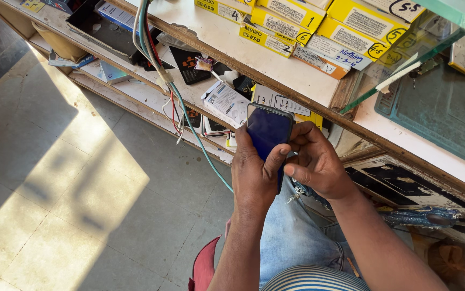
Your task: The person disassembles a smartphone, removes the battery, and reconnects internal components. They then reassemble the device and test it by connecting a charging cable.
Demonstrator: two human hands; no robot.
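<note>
Head view. The left hand (254, 175) grips a dark blue smartphone (267, 132) from behind and along its left edge, with the thumb laid across the lower right of the glass. The phone is held upright above the lap, in front of the lower shelf (135, 91) under the counter (232, 48), touching neither.

The right hand (316, 164) is curled against the phone's right edge, fingertips pressed at the upper side of the casing. Whether a tool or small part sits between them cannot be told.

Step in hand, as a judgement: working the right edge of the handset, probably a side fitting or the screen seam. Any further move calls for a steady left-hand grip and fine fingertip pressure only.

Nearby: yellow boxes (291, 24) stacked on the counter, a cable bundle (159, 64) hanging past the shelf.
</note>
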